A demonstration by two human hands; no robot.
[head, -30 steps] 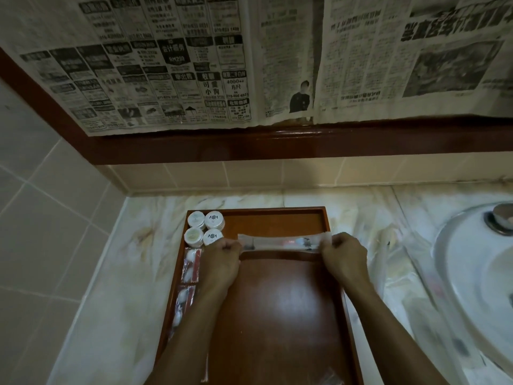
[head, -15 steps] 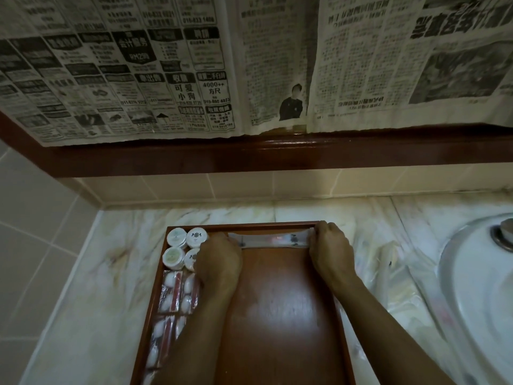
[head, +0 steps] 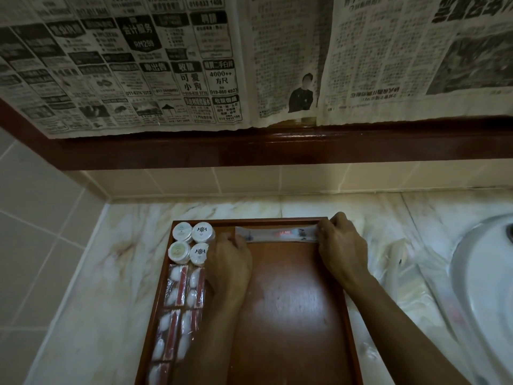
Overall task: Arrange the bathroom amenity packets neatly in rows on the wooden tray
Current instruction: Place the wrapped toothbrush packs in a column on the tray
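- Two hands of mine are on one long clear packet, which lies flat along the far wall of the wooden tray, parallel to that wall and just beside it.
- My right hand has its curled fingers over the packet's right end, at the tray's far right corner; the knuckles hide the fingertips, so I cannot tell how much is pinch and how much is press.
- My left hand meets the packet's left end with bent fingers; the back of the hand hides the contact, so whether it grips or only presses I cannot tell.
- Just left of my left hand, four small round white jars stand in a two-by-two block in the tray's far left corner, lids up, touching one another.
- Nearer me, along the tray's left wall, clear sachets with white pieces and red strips lie in two columns, end to end; my left forearm covers part of the inner column.
- Around the tray is a marble counter, its back edge near the tiled wall.
- To my right a white basin is sunk into the counter.
- Above the tiles runs a dark wood ledge, with newspaper sheets hanging down over it.
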